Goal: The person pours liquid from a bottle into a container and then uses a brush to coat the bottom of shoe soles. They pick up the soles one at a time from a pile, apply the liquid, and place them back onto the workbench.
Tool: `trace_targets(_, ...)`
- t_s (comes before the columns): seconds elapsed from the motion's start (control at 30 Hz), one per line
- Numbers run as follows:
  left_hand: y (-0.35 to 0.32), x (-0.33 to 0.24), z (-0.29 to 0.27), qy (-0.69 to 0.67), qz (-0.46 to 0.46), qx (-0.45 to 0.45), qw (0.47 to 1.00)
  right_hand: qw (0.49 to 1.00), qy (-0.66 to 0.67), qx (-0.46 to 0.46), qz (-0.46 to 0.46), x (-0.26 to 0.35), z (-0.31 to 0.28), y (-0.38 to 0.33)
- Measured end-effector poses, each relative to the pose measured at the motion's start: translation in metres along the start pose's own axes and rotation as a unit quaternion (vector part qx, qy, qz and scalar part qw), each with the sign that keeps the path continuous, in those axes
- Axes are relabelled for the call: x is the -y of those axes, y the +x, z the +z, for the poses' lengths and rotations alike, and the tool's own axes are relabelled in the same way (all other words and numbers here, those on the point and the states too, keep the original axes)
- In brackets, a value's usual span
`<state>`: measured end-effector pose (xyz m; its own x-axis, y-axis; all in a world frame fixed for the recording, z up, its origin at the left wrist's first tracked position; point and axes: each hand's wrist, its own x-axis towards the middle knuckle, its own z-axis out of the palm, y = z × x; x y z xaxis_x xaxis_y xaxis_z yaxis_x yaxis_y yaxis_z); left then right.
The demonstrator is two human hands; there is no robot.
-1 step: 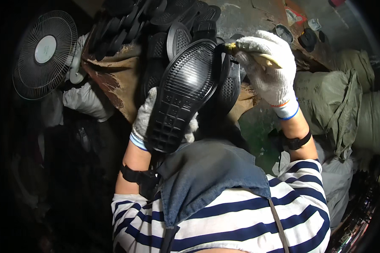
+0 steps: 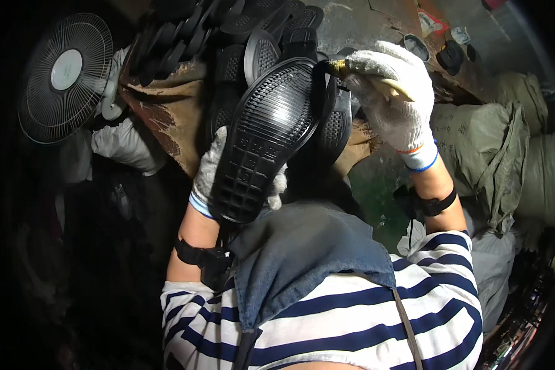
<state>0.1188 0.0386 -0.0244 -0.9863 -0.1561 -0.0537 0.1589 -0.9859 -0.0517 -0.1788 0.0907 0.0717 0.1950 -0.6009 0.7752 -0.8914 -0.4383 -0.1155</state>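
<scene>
A black shoe sole (image 2: 271, 123) with a ribbed front and a gridded heel is held up, tread side facing me. My left hand (image 2: 211, 163), in a white knit glove, is closed around its heel end, with fingertips showing on the right side. In my gloved right hand (image 2: 391, 80) is a brush (image 2: 337, 66) with a pale handle, a yellowish band and a dark tip. That dark tip meets the sole's upper right edge. Further black soles (image 2: 336, 126) with dotted surfaces lie just behind the held one.
Many black soles (image 2: 302, 21) are piled on the worktable, which a brown torn cloth (image 2: 166, 117) partly covers. A round tin (image 2: 416, 46) stands at the far right. At left is a fan (image 2: 66, 69); stuffed greenish sacks (image 2: 475, 148) lie at right.
</scene>
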Motion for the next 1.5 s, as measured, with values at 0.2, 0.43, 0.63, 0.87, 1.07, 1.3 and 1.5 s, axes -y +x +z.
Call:
trace_targets(0.2,-0.028,0.012,-0.004,0.052,0.070,-0.167,0.982,0.996,-0.011,0.021,-0.088,-0.004,0.005,0.001)
trace_targets(0.43,-0.167,0.035,-0.091,0.095,0.276,-0.040,0.956,0.989,0.078,-0.127,0.010,-0.045,-0.008,-0.017)
trace_targets(0.63,-0.224,0.061,-0.126,0.073,0.467,-0.202,0.858,0.925,0.189,-0.236,0.230,-0.102,-0.026,-0.027)
trace_targets(0.87,-0.245,0.114,-0.161,0.049,0.590,-0.312,0.743,0.947,-0.046,-0.181,0.261,-0.178,-0.061,-0.077)
trace_targets(1.07,-0.208,0.056,-0.142,0.256,0.583,-0.470,0.611,0.960,-0.185,-0.111,0.181,-0.184,-0.049,-0.095)
trace_targets(1.3,0.043,-0.040,0.009,0.931,0.315,-0.142,0.117,0.937,0.002,-0.205,0.281,-0.146,-0.050,-0.089)
trace_targets(1.5,0.090,-0.076,0.018,0.966,0.250,-0.052,-0.041,0.974,-0.127,-0.112,0.154,-0.154,-0.073,-0.119)
